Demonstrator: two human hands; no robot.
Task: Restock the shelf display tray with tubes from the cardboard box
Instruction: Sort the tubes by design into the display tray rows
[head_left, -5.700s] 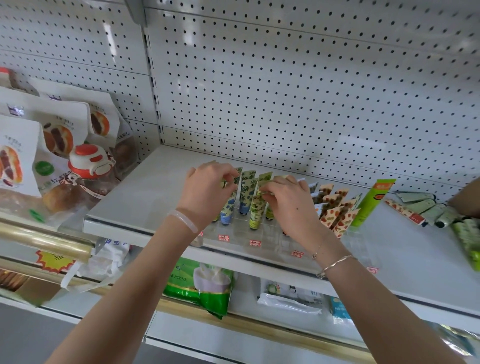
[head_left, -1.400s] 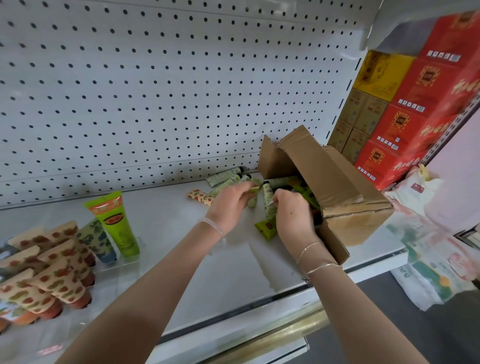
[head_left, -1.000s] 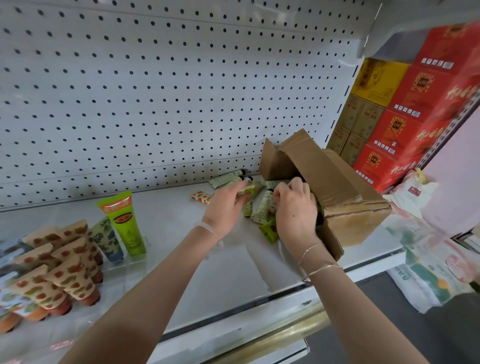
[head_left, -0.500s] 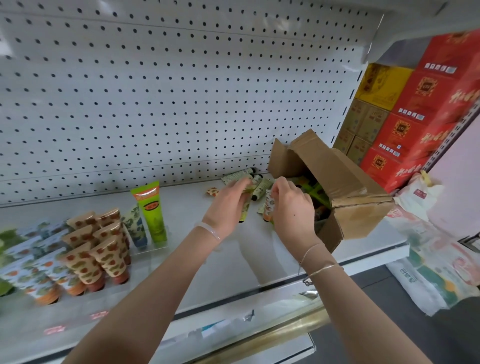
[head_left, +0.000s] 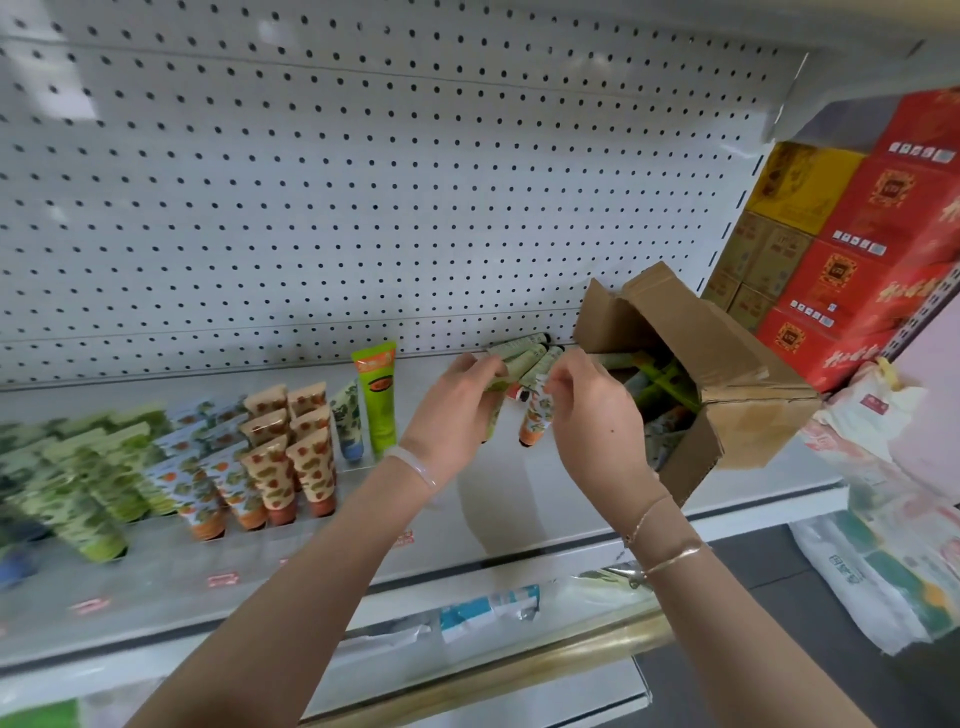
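Note:
An open cardboard box (head_left: 737, 415) lies tipped on the white shelf at the right, with green and patterned tubes inside. My right hand (head_left: 597, 415) pinches an orange-patterned tube (head_left: 535, 421) just left of the box. My left hand (head_left: 457, 410) grips a pale green tube (head_left: 493, 410) beside it. Several loose tubes (head_left: 524, 358) lie behind my hands against the back panel. The clear display tray (head_left: 171, 540) at the left holds rows of upright tubes (head_left: 280, 462).
A tall bright green tube (head_left: 378, 395) stands at the tray's right end. Red and yellow cartons (head_left: 852, 249) are stacked right of the shelf. White bags (head_left: 883, 499) hang at the far right. A pegboard back panel (head_left: 363, 182) closes the shelf behind.
Both hands have lifted away from the box mouth, each holding a tube. The view has swung left, so more of the display tray shows.

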